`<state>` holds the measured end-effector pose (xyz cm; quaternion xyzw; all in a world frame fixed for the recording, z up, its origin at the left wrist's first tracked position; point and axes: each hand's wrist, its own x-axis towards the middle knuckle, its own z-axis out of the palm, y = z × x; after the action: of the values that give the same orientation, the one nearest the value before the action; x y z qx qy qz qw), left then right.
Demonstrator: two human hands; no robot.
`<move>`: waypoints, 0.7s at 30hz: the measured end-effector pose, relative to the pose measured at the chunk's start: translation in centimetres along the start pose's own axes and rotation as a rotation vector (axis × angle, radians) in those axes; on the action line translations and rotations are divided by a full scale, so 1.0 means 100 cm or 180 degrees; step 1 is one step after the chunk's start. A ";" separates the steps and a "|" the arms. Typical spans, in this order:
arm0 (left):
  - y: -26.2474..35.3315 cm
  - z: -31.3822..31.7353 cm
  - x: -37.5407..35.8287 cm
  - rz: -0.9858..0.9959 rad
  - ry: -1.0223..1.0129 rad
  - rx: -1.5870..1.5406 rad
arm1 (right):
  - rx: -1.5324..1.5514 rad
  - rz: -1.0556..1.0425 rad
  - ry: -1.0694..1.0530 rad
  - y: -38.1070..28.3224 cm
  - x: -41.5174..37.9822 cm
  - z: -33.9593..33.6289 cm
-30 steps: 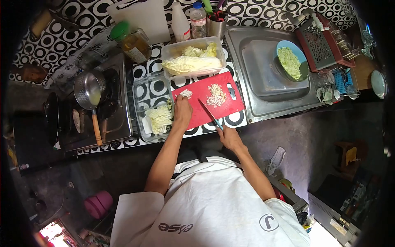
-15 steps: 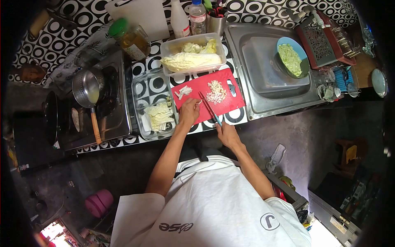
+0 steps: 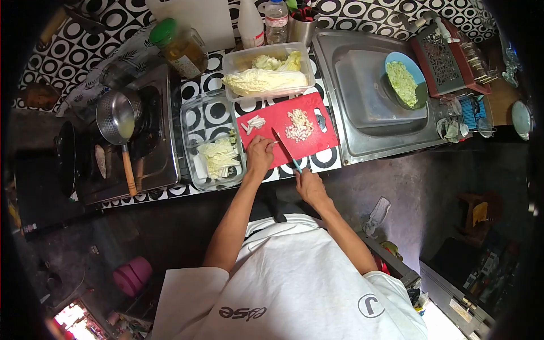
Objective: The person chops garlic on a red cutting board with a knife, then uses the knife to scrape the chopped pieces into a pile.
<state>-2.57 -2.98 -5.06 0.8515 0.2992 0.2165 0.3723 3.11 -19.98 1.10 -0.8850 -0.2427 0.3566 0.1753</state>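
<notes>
A red cutting board (image 3: pixel 311 145) lies on the patterned counter in front of me. My right hand (image 3: pixel 310 185) grips a kitchen knife (image 3: pixel 288 148) by its light blue handle, the blade pointing away across the board. Close to the blade, my left hand (image 3: pixel 260 154) has its fingers closed on a small pale strip of cabbage stem (image 3: pixel 275 142), mostly hidden by the fingertips. Several white strips (image 3: pixel 253 123) lie at the board's far left. A heap of chopped pale pieces (image 3: pixel 299 125) sits right of the knife.
Left of the board, a clear container (image 3: pixel 190 133) holds cabbage leaves (image 3: pixel 218 157). Behind is a plastic tub (image 3: pixel 311 71) with napa cabbage (image 3: pixel 263 82). A blue bowl (image 3: pixel 422 85) of shredded greens stands on the sink's right. A saucepan (image 3: pixel 118 116) rests on the stove at left.
The knife has shifted slightly left and its blade now sits closer to my left fingertips. My left hand stays nearly in place. The view has shifted a little.
</notes>
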 end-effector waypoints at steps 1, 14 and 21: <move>0.000 0.000 -0.001 0.0025 0.0006 0.0011 | 0.0000 -0.0006 -0.0002 -0.001 0.002 0.003; 0.012 0.000 0.004 -0.0307 -0.0042 -0.0092 | -0.0039 -0.0064 0.0072 -0.008 -0.008 -0.019; 0.003 -0.004 -0.005 -0.0205 0.0027 0.0064 | -0.0097 0.0047 0.0039 0.013 -0.019 -0.015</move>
<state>-3.02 -3.27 -4.63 0.8442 0.3302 0.2050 0.3691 3.33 -22.30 2.53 -0.8915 -0.2404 0.3487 0.1605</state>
